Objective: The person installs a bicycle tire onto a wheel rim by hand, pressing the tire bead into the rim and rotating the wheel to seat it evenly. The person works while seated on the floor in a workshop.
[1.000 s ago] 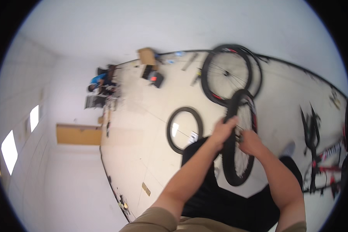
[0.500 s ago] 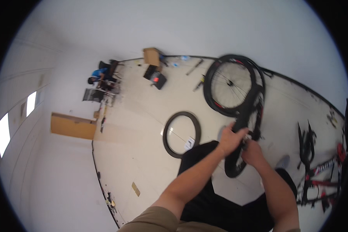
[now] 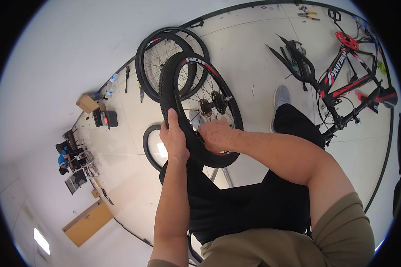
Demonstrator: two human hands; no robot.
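Note:
A bicycle wheel point(image 3: 168, 89) with a knobbly black tyre, a red and white marked rim and a rear sprocket cluster stands tilted in front of me, between my legs. My left hand point(image 3: 176, 139) is closed round the tyre on its left side, thumb along the tread. From the right, my right hand point(image 3: 219, 135) reaches across the spokes to the inner edge of the rim. Its fingers are curled and pressed together there; what they pinch is hidden. The sprocket cluster point(image 3: 218, 102) sits just above this hand.
Another spoked wheel point(image 3: 148, 58) and a loose tyre lean by the wall behind. A tyre point(image 3: 148, 153) lies left on the floor. At right are a red-black bicycle frame point(image 3: 333, 78), a fork point(image 3: 300, 62) and pliers point(image 3: 308, 17). A seated person point(image 3: 63, 161) is far left.
My view has turned to the right, so the wheel shows more of its side, spokes and sprockets. Both hands stay at the wheel; my right forearm now comes in more from the side.

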